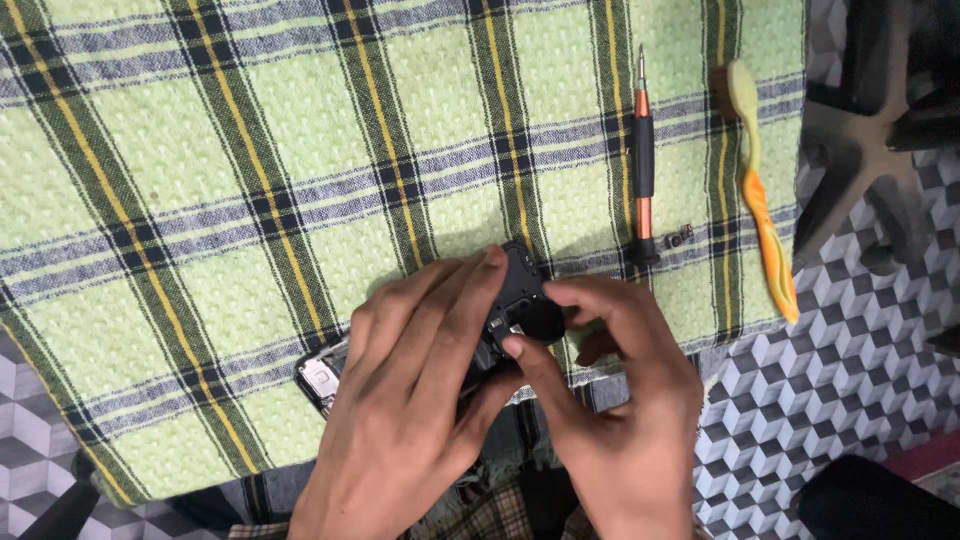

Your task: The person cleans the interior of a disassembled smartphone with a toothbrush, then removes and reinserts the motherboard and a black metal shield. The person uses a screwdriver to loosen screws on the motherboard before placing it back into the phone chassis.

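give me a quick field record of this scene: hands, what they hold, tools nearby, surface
left hand: wraps over the black device, fingers across its top
right hand: pinches the device's end, thumb on it
black device: small dark casing, partly hidden by both hands
screwdriver: orange and black, lying on cloth, untouched
toothbrush: yellow-orange, at cloth's right edge
surface: green plaid cloth

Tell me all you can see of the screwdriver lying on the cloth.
The screwdriver is a slim precision type: a thin metal tip pointing away from the person, an orange shaft section, a black grip sleeve, more orange below, and a black end cap nearest the hands. It lies flat, almost straight up the picture, on the green checked cloth, between the hands and the orange and yellow toothbrush. Neither hand touches it. A few small dark parts lie by its cap.
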